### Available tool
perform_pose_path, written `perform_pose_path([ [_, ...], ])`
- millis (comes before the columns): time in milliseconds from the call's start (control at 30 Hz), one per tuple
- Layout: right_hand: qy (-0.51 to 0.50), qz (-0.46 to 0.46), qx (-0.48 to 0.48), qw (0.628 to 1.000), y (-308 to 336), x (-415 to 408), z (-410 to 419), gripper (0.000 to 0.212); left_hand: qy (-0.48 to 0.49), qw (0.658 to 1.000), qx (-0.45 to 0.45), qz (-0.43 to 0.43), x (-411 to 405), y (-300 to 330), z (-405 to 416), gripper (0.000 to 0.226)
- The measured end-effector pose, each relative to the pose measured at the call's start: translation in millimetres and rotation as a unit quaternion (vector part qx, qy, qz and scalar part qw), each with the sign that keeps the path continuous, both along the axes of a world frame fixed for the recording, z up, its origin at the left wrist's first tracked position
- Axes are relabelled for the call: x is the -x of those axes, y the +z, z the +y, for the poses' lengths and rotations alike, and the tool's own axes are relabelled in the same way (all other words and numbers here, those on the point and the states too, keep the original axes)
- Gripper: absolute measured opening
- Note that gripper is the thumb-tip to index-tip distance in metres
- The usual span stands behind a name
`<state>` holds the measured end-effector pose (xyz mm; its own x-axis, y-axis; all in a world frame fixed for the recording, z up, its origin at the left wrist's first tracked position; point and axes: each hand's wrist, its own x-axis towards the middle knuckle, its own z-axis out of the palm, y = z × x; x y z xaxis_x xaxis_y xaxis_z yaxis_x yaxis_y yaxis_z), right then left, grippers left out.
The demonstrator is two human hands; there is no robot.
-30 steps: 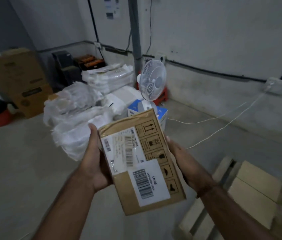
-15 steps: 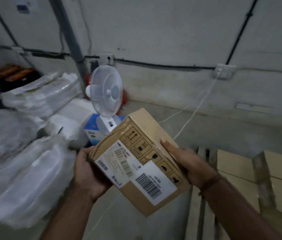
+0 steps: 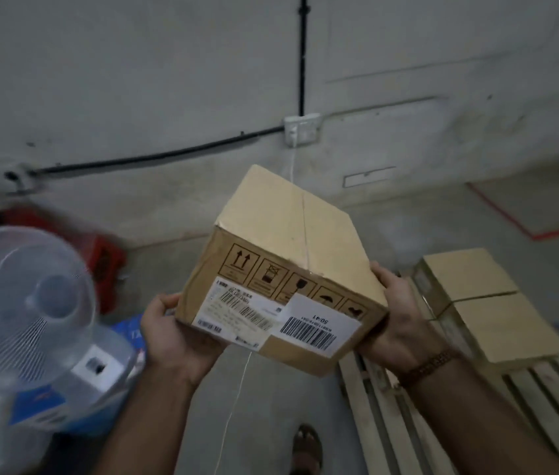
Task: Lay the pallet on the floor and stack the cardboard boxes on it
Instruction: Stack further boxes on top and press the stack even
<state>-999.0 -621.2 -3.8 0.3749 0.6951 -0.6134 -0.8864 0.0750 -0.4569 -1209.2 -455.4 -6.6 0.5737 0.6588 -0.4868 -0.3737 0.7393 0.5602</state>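
Nearest the camera, a sandalled foot [image 3: 307, 447] stands on the grey floor [image 3: 264, 423], with a thin white cord [image 3: 233, 409] trailing across the floor beside it. Above that, two forearms reach forward and carry a cardboard box [image 3: 288, 265] in the air between them, tilted so its labelled side faces the camera and its taped top slopes away.

The left hand [image 3: 175, 332] cups the box's lower left corner from beneath, fingers curled up against the side and the thumb on the near face. The right hand [image 3: 396, 315], with a beaded bracelet [image 3: 432, 363] at the wrist, grips the right end, fingers wrapped over the upper edge.

To the right and below the carried box, a wooden pallet [image 3: 408, 416] lies flat on the floor. Two more cardboard boxes [image 3: 487, 303] sit on it side by side, touching, just beyond the right hand.

At the left a white table fan [image 3: 28, 303] stands, blurred, on a blue and white carton [image 3: 45, 409]. Farther back a red crate [image 3: 99, 255] rests against the wall [image 3: 134, 80], where a black cable [image 3: 154, 156] runs to a white socket box [image 3: 302, 129].
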Motion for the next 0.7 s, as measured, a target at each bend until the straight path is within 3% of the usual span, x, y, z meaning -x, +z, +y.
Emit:
perform_pose_path([
  [67, -0.023, 0.007, -0.023, 0.999, 0.2, -27.4, 20.8, 0.065, -0.019, 1.0, -0.012, -0.009, -40.1, -0.7, 29.7, 0.072],
  [267, -0.014, 0.021, -0.021, 0.999, -1.8, -99.7, 54.3, 0.095, -0.12, 0.992, -0.014, -0.037, -143.2, -3.4, 101.3, 0.067],
  [433, -0.072, -0.032, 0.056, 0.995, -10.1, -167.8, 69.5, 0.092, -0.261, 0.961, -0.055, 0.072, -241.4, -23.6, 171.8, 0.053],
  [500, -0.114, -0.046, 0.11, 0.986, -22.1, -191.2, 79.5, 0.101, -0.306, 0.932, -0.113, 0.156, -291.7, -35.6, 198.2, 0.052],
  [567, -0.153, -0.062, 0.149, 0.975, -39.0, -212.0, 89.3, 0.111, -0.364, 0.878, -0.223, 0.216, -344.8, -51.4, 219.7, 0.048],
  [700, -0.208, -0.075, 0.212, 0.952, -78.3, -246.1, 107.9, 0.099, -0.486, 0.753, -0.384, 0.221, -438.6, -76.6, 257.2, 0.031],
])
